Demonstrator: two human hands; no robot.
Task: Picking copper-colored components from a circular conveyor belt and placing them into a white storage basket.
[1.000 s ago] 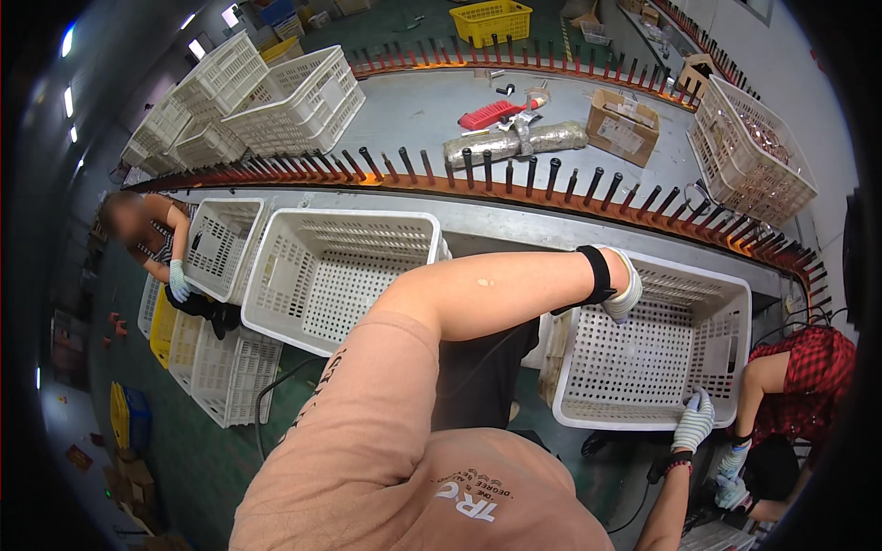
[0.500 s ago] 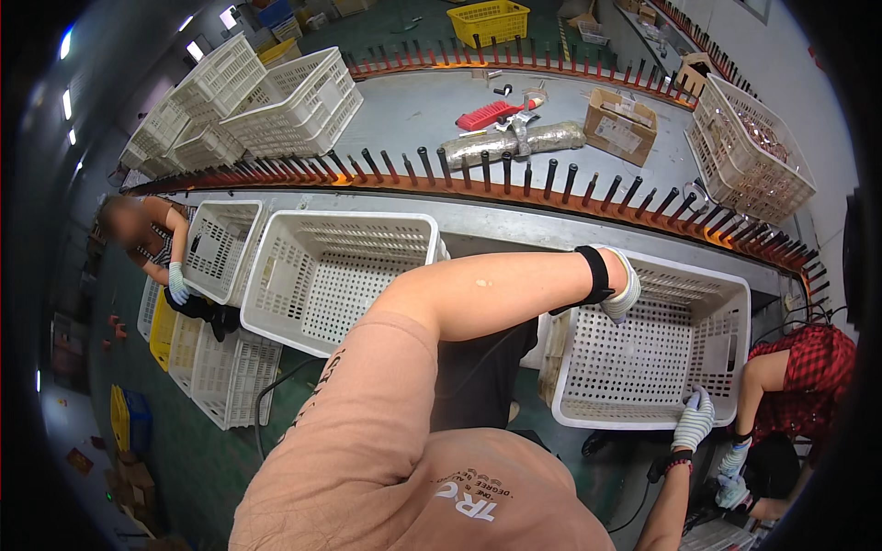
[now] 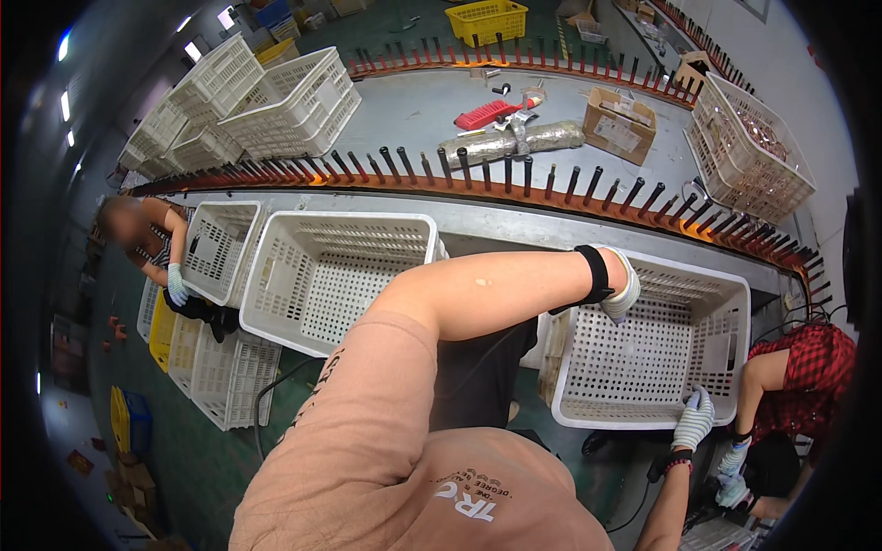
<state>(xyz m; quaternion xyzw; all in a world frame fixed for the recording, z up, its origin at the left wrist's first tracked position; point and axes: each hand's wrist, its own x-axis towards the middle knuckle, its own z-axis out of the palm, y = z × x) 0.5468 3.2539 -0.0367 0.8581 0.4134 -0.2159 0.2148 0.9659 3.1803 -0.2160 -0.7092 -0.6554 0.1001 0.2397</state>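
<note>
Still, both gloved hands are holding the white basket [image 3: 643, 354] like before. The left hand [image 3: 621, 292] is gripping its far rim, and the right hand [image 3: 694, 419] is gripping its near corner.

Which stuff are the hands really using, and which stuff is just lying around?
In use:
- left hand, gloved, on the far rim of the white crate
- right hand, gloved, on its near corner

Lying about:
- empty white crate to the left
- cardboard box
- silver wrapped bundle
- yellow crate
</note>
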